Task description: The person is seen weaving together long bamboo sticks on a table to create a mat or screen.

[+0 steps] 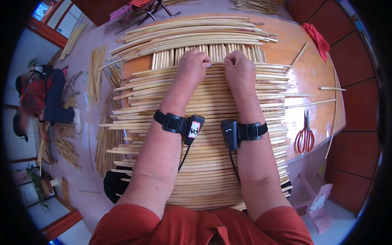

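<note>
Red sleeves (128,222) lead toward both hands (192,67) (241,71), curled closed over pale sticks (212,104), exact grip unclear.

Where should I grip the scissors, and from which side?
Likely by the red handles, with the right hand coming from the near side: the scissors lie on the table, handle end nearest, blades pointing away.

You've got two hands (192,67), two black wrist straps (173,122), one pair of scissors (306,130), one orange table (282,37), and honestly way too many sticks (210,102) to count.
</note>
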